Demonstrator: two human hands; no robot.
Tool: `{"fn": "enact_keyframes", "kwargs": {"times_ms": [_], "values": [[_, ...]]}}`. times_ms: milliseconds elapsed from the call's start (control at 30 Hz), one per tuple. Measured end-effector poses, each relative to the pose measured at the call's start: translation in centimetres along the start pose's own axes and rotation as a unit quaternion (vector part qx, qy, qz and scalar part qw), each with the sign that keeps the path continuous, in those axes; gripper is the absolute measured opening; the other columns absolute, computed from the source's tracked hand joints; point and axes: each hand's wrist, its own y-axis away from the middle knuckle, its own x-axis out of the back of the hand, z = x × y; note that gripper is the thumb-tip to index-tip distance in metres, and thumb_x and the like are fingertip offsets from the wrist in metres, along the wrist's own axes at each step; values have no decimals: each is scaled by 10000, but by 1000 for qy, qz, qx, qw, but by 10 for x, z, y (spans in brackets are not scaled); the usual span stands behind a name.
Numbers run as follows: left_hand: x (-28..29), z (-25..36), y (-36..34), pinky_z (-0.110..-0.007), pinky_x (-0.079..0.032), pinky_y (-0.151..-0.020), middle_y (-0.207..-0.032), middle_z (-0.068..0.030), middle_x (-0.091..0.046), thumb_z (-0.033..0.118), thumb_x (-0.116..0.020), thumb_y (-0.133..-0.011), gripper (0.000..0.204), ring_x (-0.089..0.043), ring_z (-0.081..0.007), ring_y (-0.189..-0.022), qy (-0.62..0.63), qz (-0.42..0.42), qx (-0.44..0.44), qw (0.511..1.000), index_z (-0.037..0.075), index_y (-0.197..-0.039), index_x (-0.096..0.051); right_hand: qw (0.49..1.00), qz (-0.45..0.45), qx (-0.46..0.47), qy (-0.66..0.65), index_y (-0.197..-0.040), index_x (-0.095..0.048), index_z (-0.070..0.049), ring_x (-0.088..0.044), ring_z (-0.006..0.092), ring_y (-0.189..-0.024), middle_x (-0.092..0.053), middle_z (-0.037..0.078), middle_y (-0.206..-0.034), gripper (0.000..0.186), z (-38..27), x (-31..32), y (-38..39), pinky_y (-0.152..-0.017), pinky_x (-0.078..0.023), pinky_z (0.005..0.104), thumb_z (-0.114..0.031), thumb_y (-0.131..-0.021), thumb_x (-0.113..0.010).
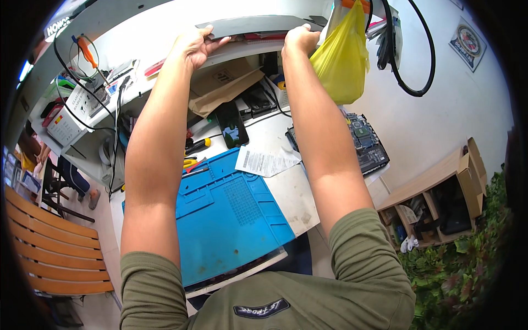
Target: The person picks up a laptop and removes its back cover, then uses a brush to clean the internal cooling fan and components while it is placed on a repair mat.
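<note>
- Since the thin grey panel (253, 24) was held up by its ends at the front edge of the shelf (236, 53), losing either end looked like the main risk to me.
- Left hand (199, 48): thumb up against the panel's left end, fingers partly spread and loosely bent below. Kinda light pinch imo, so a slip there seemed likeliest.
- Right hand (300, 39): fingers looked curled in on the other end, but the back of it hid most of them, so I couldn't tell how tight that was.
- Red stuff (265, 36) lay right under the panel along the shelf's front edge. Any forward drag could've pulled that off too.
- Yellow bag (342, 66) hung just beside the right wrist; a sideways swing could've snagged it.
- Toward the far edge of the bench (301, 201) was a dark phone (231, 125). If the panel dropped, smack.
- Worse, an exposed circuit board (363, 133) sat by the bench's right edge, so 1 hard corner could've wrecked parts.
</note>
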Motion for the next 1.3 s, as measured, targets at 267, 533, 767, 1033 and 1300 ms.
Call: {"fn": "enact_keyframes", "kwargs": {"times_ms": [267, 533, 767, 1033, 1300], "values": [[-2, 1, 13, -488, -715, -966, -1419, -300, -547, 105, -580, -1120, 412, -654, -393, -1292, -16, -37, -3, 999, -125, -1431, -437, 999, 19, -34, 22, -1625, -318, 77, -551, 404, -1441, -444, 270, -1668, 618, 10, 5, -2, -1223, -435, 473, -274, -1142, -479], [-1, 8, 38, -503, -702, -977, -1517, -411, -454, 73, -652, -1072, 551, -627, -480, -1335, -50, -13, -22, 998, -160, -1485, -370, 998, 27, -56, -28, -1542, -437, 121, -588, 391, -1391, -537, 268, -1587, 649, 10, 6, 5, -1161, -477, 465, -365, -1118, -511], [14, 8, 45, -411, -688, -1015, -1397, -318, -533, 1, -665, -1044, 364, -726, -428, -1215, -62, -84, -8, 995, -156, -1309, -473, 993, -65, -91, -39, -1615, -342, 64, -512, 415, -1474, -435, 286, -1661, 586, 8, 18, 33, -1243, -412, 454, -218, -1114, -457], [6, -2, 44, -351, -669, -1051, -1075, -106, -584, -54, -669, -1023, 98, -745, -382, -1184, -46, -55, -34, 997, -57, -995, -576, 992, -73, -76, -76, -1455, -474, 97, -625, 324, -1220, -598, 234, -1450, 465, 10, 15, 39, -1041, -507, 447, -136, -1053, -502], [7, -20, 38, -366, -617, -1080, -1125, -150, -723, 50, -811, -955, 261, -768, -366, -1138, -53, -96, 6, 994, -78, -1143, -685, 987, -162, -6, -19, -1233, -573, 76, -677, 223, -934, -685, 119, -1089, 303, 36, 47, 60, -841, -552, 357, -136, -1028, -641]]}}
